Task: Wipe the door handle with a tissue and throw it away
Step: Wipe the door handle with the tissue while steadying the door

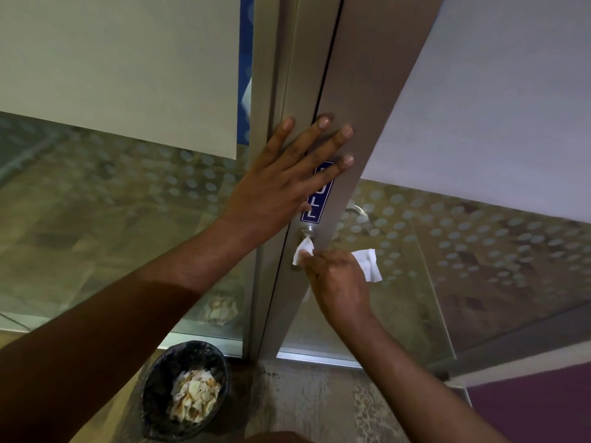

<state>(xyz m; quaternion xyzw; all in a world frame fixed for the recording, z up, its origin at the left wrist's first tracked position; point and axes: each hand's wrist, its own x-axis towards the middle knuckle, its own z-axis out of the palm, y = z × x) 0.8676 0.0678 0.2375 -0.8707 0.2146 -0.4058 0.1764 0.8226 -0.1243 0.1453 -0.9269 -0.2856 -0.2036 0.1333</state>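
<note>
Right hand [335,282] grips a crumpled white tissue [367,263] against the silver handle [306,235]; left hand [281,183] lies spread flat

A blue sign [316,199] on the metal frame [348,100], beside dotted glass [479,244].

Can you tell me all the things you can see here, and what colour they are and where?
door frame: one, grey metal, running up the middle
door handle: one, silver, on the frame under the sign
sign: one, blue with white letters, on the frame, partly under the fingers
tissue: one, white, pressed on the handle, its other end sticking out past the hand
bin: one, black, on the floor at the lower left, holding crumpled paper
glass panels: two, with grey dots, either side of the frame
left hand: flat on the frame
right hand: holding the tissue
</note>
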